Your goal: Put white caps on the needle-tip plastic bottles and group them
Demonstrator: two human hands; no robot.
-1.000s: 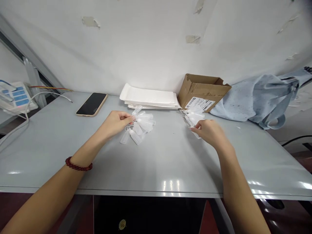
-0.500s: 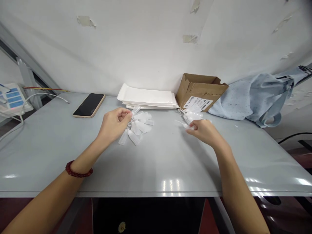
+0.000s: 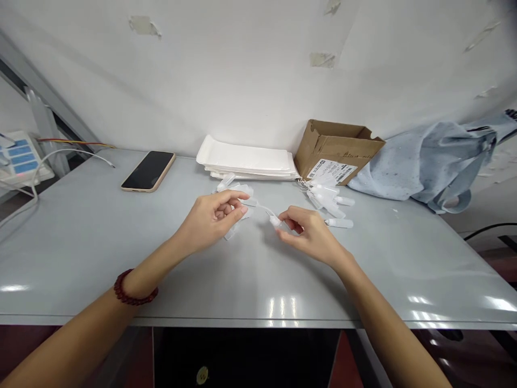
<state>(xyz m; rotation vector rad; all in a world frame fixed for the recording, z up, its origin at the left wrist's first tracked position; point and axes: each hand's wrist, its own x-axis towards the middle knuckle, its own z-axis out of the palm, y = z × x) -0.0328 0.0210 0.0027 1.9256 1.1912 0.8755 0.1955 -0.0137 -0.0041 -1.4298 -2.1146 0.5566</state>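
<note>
Pinched between the thumb and fingers of my right hand (image 3: 305, 231) is a small translucent plastic bottle (image 3: 275, 220), tilted, with a thin metal tip. A thin clear strip reaches from near its tip toward my left hand. My left hand (image 3: 216, 215) hovers just left of it, thumb and index finger apart, with no clear hold on anything. Behind and partly under my left hand lies a pile of similar bottles (image 3: 226, 182), largely hidden. Beyond my right hand, a second pile of bottles (image 3: 325, 194) lies in front of the cardboard box, with a single bottle (image 3: 340, 223) nearer me.
The open cardboard box (image 3: 343, 153) stands against the wall beside a stack of white sleeves (image 3: 248, 158). A phone (image 3: 148, 171) lies at the left, near a white cable (image 3: 76, 155). Light blue cloth (image 3: 407, 164) rests at the right of the grey table (image 3: 194, 291).
My right hand has moved left and toward me with the bottle, away from the right pile. My left hand has shifted right, leaving the left pile, and its fingers have parted.
</note>
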